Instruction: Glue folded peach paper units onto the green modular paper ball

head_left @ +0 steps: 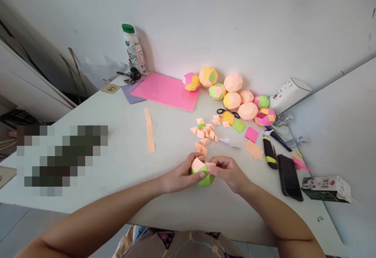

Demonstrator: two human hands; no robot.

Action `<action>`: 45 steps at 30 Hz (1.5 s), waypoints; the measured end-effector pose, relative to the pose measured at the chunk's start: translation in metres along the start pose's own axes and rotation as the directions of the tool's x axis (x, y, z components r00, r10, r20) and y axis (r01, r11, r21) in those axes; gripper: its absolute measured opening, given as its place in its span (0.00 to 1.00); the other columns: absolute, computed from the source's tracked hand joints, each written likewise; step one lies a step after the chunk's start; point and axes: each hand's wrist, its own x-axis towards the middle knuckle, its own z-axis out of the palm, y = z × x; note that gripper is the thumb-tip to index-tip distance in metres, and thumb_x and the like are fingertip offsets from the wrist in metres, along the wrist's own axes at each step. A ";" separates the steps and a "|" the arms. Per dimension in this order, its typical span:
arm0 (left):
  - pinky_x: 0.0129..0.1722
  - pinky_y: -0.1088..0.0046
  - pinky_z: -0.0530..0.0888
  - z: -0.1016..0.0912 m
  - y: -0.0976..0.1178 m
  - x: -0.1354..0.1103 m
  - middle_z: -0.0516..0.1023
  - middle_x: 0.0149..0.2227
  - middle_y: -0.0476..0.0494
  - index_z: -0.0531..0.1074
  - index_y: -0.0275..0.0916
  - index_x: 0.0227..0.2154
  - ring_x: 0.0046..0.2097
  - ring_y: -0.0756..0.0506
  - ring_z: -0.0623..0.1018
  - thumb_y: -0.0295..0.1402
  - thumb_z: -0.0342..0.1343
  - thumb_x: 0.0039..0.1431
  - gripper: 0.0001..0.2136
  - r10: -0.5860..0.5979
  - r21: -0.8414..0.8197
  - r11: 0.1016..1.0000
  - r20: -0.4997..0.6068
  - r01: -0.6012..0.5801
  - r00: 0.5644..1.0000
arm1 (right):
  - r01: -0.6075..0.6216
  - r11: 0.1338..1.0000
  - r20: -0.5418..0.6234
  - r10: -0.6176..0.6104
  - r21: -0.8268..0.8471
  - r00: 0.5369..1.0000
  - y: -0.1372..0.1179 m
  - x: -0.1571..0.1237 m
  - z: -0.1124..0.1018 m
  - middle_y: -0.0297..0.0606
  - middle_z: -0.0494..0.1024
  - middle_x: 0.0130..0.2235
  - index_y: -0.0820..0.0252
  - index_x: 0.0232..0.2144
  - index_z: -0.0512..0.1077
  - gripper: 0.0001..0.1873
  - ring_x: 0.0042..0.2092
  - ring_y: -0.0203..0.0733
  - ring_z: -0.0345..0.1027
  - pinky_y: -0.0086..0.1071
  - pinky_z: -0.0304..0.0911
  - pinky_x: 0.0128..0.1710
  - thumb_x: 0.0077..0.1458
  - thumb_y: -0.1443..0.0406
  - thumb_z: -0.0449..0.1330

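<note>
Two hands close round one small faceted paper ball of green and peach folded pieces [203, 173], held just above the near edge of the white table [123, 164]. Left hand [179, 177]: fingers curled under and around the ball's left side, thumb laid across the green face. Right hand [230, 173]: fingers bent in a pinch at the ball's top right, on a peach flap; nothing else is in either hand.

Ball looks partly built. Upper side shows loose peach edges and an open gap, lower half green and closed.

Just beyond the hands, a scatter of small folded peach paper units [205, 132] lies unused, one green among them. Near these, flat squares of yellow, green and pink paper, black-handled scissors [227, 112], and a small white squeeze bottle [232, 142] lying on its side.

Further back, about nine finished faceted paper balls [233, 82] in peach, yellow, green and pink, clustered against the wall.

To the left, a long peach paper strip [149, 129] and a large pink sheet [169, 90]. Behind that, a white bottle with a green cap [133, 48], upright, with a bunch of keys [131, 75] at its foot.

To the right, a black and yellow marker [270, 154], a black phone [289, 176], and a small carton [326, 189] on its side.
</note>
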 end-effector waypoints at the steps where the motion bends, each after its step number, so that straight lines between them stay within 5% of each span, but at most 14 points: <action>1: 0.47 0.61 0.67 0.000 -0.001 0.000 0.63 0.48 0.42 0.49 0.44 0.55 0.48 0.43 0.67 0.46 0.51 0.58 0.27 0.007 0.006 1.000 0.000 -0.007 1.000 | 0.010 1.000 -0.011 -0.010 -0.005 1.000 0.000 0.000 0.001 0.32 0.66 0.23 0.61 0.20 0.69 0.13 0.27 0.33 0.59 0.29 0.58 0.28 0.47 0.58 0.64; 10: 0.51 0.61 0.64 0.001 -0.002 0.002 0.51 0.56 0.37 0.57 0.44 0.51 0.57 0.39 0.59 0.43 0.55 0.56 0.22 0.219 0.000 0.976 -0.023 -0.219 0.976 | 0.000 0.998 0.060 0.004 -0.065 0.998 0.001 -0.004 0.003 0.30 0.61 0.22 0.61 0.19 0.65 0.13 0.24 0.31 0.52 0.28 0.49 0.23 0.45 0.60 0.63; 15: 0.50 0.61 0.66 -0.001 0.006 -0.002 0.51 0.56 0.39 0.64 0.41 0.36 0.56 0.39 0.62 0.40 0.55 0.56 0.10 0.152 -0.037 0.988 -0.013 -0.152 0.988 | 0.029 0.967 0.102 -0.003 -0.254 0.995 0.004 -0.006 0.004 0.30 0.62 0.23 0.61 0.21 0.65 0.09 0.26 0.32 0.52 0.28 0.50 0.25 0.48 0.63 0.59; 20: 0.48 0.62 0.67 0.000 0.009 -0.003 0.56 0.54 0.40 0.63 0.37 0.27 0.48 0.43 0.69 0.37 0.56 0.56 0.10 0.134 -0.004 0.991 0.055 -0.134 0.989 | 0.120 0.902 0.155 -0.060 -0.414 0.986 0.003 -0.008 0.008 0.30 0.62 0.23 0.61 0.18 0.63 0.10 0.27 0.33 0.56 0.27 0.53 0.26 0.46 0.67 0.59; 29: 0.56 0.61 0.59 0.002 0.011 -0.003 0.56 0.56 0.38 0.65 0.38 0.28 0.60 0.38 0.57 0.36 0.58 0.54 0.08 0.146 0.101 0.984 0.028 -0.148 0.989 | 0.162 0.856 0.190 -0.076 -0.490 0.979 0.003 -0.009 0.007 0.30 0.64 0.24 0.61 0.18 0.62 0.13 0.28 0.32 0.58 0.27 0.56 0.27 0.48 0.64 0.61; 32: 0.55 0.60 0.60 0.001 0.010 -0.003 0.58 0.54 0.38 0.65 0.37 0.26 0.57 0.38 0.62 0.36 0.57 0.54 0.09 0.141 0.092 0.985 0.056 -0.146 0.988 | 0.137 0.854 0.203 -0.037 -0.502 0.979 0.002 -0.009 0.005 0.29 0.62 0.23 0.62 0.18 0.62 0.14 0.27 0.31 0.56 0.26 0.54 0.26 0.48 0.63 0.61; 37: 0.44 0.62 0.69 -0.001 0.007 -0.002 0.62 0.49 0.40 0.62 0.37 0.23 0.46 0.42 0.71 0.37 0.57 0.53 0.12 0.102 -0.181 0.980 0.103 -0.082 0.989 | 0.033 0.924 0.260 0.073 -0.380 0.963 -0.001 -0.005 -0.003 0.30 0.64 0.25 0.63 0.25 0.68 0.12 0.27 0.30 0.56 0.25 0.52 0.25 0.51 0.59 0.61; 45: 0.39 0.67 0.69 -0.006 0.005 0.002 0.65 0.48 0.40 0.65 0.35 0.23 0.42 0.44 0.71 0.36 0.57 0.53 0.11 0.088 -0.319 0.945 0.018 -0.078 0.996 | -0.073 0.997 0.211 0.073 -0.007 0.975 -0.006 0.005 -0.015 0.33 0.72 0.31 0.60 0.37 0.70 0.14 0.31 0.32 0.65 0.26 0.59 0.30 0.48 0.61 0.65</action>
